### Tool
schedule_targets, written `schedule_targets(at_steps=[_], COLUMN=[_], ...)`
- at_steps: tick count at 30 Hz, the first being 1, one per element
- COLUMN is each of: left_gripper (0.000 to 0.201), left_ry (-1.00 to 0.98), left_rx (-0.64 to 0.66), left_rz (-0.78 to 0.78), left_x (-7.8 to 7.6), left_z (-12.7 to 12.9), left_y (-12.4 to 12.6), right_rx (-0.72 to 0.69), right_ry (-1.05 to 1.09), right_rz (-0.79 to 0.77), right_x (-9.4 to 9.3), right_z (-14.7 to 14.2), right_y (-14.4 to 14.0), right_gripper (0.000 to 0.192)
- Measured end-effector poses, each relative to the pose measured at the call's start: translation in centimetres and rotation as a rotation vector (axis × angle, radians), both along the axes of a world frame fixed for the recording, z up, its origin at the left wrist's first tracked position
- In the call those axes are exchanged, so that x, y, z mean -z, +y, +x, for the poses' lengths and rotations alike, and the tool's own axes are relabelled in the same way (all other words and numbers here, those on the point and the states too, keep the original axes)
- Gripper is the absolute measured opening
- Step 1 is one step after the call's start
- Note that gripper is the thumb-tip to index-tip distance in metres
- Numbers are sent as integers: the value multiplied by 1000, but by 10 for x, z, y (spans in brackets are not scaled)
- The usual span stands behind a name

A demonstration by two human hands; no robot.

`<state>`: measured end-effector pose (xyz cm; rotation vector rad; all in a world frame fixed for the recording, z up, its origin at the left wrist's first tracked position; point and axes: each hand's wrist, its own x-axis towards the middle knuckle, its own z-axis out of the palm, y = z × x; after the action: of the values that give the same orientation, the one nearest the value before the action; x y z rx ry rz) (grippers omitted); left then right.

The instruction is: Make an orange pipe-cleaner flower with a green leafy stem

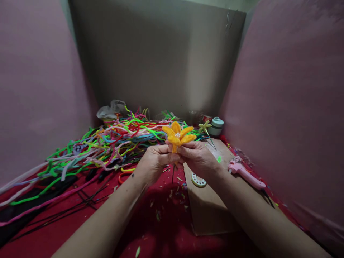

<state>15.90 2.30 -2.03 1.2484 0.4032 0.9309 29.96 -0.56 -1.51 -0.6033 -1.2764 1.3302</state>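
An orange pipe-cleaner flower [185, 138] with several petals and a pale centre is held up over the table in front of me. Its dark stem points down beneath my fingers. My left hand [157, 159] pinches the base of the flower from the left side. From the right, my right hand [197, 154] pinches the same base, thumb and fingers closed just under the petals. The fingertips of both hands meet there and partly hide the base.
Many coloured pipe cleaners [107, 147] heap up at the left and back. Cardboard [212, 215] lies at right with a pink glue gun [245, 173] and a round holed disc [199, 180]. Behind are a yellow flower [205, 127] and pale jar [216, 126]. Scraps litter the red cloth [153, 229].
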Motion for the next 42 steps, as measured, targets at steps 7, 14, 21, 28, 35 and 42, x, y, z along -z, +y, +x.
schedule_targets(at_steps=[7, 14, 21, 28, 35, 42], left_gripper=[11, 19, 30, 24, 30, 32], left_ry=[15, 20, 119, 39, 7, -11], left_rx=[32, 55, -245, -182, -95, -50], left_rz=[-41, -80, 37, -18, -154, -174], left_x=[2, 8, -4, -9, -12, -12], left_z=[2, 7, 7, -2, 0, 1], left_y=[-1, -4, -10, -10, -15, -16], right_rx=[41, 113, 305, 121, 1, 37], right_ry=[101, 108, 92, 192, 390, 401], right_rz=[28, 12, 114, -2, -203, -159], right_x=[13, 16, 13, 8, 12, 14], right_z=[-1, -2, -2, -8, -15, -19], right_y=[-2, -8, -7, -17, -16, -17], right_gripper=[12, 16, 12, 15, 22, 31])
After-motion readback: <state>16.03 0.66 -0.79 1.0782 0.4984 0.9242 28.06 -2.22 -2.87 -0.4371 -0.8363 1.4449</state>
